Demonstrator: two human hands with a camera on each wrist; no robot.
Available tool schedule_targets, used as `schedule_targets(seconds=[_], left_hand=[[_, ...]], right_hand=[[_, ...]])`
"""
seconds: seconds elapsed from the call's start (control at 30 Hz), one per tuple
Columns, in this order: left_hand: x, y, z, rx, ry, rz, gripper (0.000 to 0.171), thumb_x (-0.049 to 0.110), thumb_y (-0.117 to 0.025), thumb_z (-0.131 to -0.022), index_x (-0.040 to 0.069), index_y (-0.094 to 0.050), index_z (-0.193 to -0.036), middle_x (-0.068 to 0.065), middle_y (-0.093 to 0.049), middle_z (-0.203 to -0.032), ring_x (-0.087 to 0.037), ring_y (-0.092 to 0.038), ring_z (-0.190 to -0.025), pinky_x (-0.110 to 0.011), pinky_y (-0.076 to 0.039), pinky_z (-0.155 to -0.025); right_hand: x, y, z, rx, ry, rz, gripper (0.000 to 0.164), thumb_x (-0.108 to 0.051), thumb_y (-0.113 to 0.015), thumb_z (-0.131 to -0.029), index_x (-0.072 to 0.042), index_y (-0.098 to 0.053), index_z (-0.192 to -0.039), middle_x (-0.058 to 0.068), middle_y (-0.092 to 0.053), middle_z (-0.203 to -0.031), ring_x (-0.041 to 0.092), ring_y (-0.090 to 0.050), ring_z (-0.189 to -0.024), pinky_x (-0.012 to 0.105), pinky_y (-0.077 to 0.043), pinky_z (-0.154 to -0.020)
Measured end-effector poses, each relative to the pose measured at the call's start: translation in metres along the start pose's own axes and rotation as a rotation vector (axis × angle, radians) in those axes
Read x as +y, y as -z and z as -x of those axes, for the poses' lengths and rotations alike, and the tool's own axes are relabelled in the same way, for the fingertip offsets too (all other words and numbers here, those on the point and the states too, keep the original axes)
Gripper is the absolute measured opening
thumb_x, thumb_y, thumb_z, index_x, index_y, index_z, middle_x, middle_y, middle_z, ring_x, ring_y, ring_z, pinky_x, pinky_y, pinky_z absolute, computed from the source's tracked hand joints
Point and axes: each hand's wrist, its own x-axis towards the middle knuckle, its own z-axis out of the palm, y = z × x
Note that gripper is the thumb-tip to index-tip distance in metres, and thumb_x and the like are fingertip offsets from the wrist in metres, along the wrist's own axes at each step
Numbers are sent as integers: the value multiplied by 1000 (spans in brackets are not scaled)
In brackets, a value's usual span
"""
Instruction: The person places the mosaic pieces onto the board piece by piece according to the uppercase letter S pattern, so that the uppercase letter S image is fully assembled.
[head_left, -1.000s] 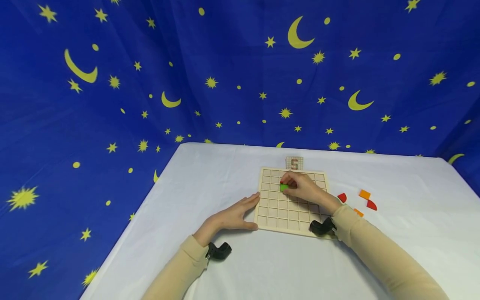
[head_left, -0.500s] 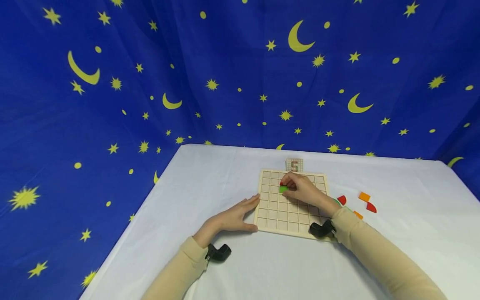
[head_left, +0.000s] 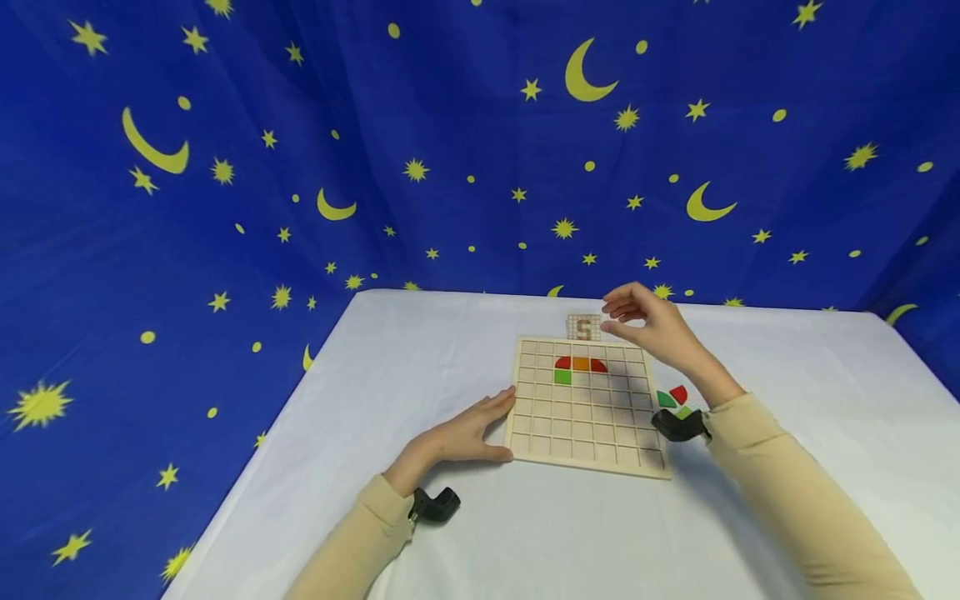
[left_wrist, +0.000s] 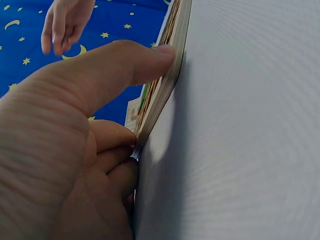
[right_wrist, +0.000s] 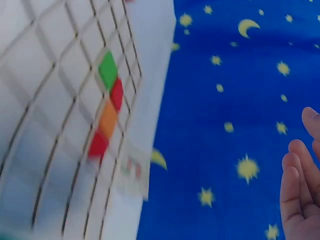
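A wooden grid board (head_left: 551, 417) lies on the table. In its upper part, a red quarter-circle tile (head_left: 562, 363), an orange square tile (head_left: 581, 364) and another red quarter-circle tile (head_left: 598, 366) form a row. Directly below the left red one sits a green square tile (head_left: 562, 377). My left hand (head_left: 468, 429) touches the board's left edge with fingertips and thumb, spread apart. Raised over the board's far right corner, my right hand (head_left: 652, 325) holds nothing; its fingers are loosely bent in the right wrist view too.
Behind the board is a small card (head_left: 584, 327) with a gridded "5"-like figure. Right of the board lie a red quarter-circle (head_left: 678, 393), a dark green quarter-circle (head_left: 666, 399) and a light green tile (head_left: 684, 412), beside my sleeve. A blue starry cloth (head_left: 450, 125) hangs behind.
My right hand has let go of the green square tile in its cell and risen away to the right, uncovering the row of tiles. The left hand stays at the board's edge.
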Motion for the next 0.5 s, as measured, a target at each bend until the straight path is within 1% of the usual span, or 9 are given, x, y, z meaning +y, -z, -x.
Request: schedule_targets(seconds=[0.07, 0.13, 0.17, 0.23, 0.37, 0.5], left_hand=[[1, 0, 0, 0, 2, 2, 90, 31, -71, -84, -5, -18, -147, -10, -8, -157, -18, -7, -142, -31, -7, -115], [1, 1, 0, 0, -1, 12, 90, 30, -71, -84, -5, -18, -147, -12, -9, -156, -19, -8, -142, -32, -7, -115], [1, 1, 0, 0, -2, 17, 90, 30, -71, -84, -6, -18, -147, -12, -9, -156, -19, -8, -142, -33, -7, -115], [0, 1, 0, 2, -5, 22, 90, 31, -71, -84, -5, -18, -147, -12, -9, -156, -20, -8, -142, -33, -7, -115], [-1, 0, 0, 9, -5, 17, 90, 31, -71, -83, -4, -19, -148, -10, -10, -156, -20, -9, -142, -33, -8, -115], [-1, -1, 0, 10, -3, 2, 90, 32, -71, -84, -3, -19, -148, -9, -9, -157, -20, -9, -142, -33, -9, -115]], right_hand=[[3, 14, 10, 18, -32, 27, 34, -12, -68, -88, -3, -54, -118, 15, -61, -108, 19, -57, -94, 19, -47, -79], [11, 26, 22, 34, -69, 59, 33, -14, -68, -88, -3, -55, -117, 15, -61, -108, 14, -57, -92, 16, -46, -77], [22, 32, 28, 45, -85, 75, 34, -16, -68, -88, -4, -55, -117, 15, -62, -108, 10, -57, -90, 15, -46, -77], [31, 43, 41, 71, -127, 107, 33, -16, -68, -88, -2, -55, -115, 16, -62, -106, 5, -57, -87, 12, -47, -74], [44, 64, 68, 121, -225, 151, 35, -18, -68, -88, 0, -55, -115, 18, -61, -107, -1, -55, -83, 8, -46, -70], [54, 81, 91, 165, -293, 180, 37, -20, -68, -89, 0, -54, -117, 17, -60, -109, -6, -54, -81, 6, -45, -68]])
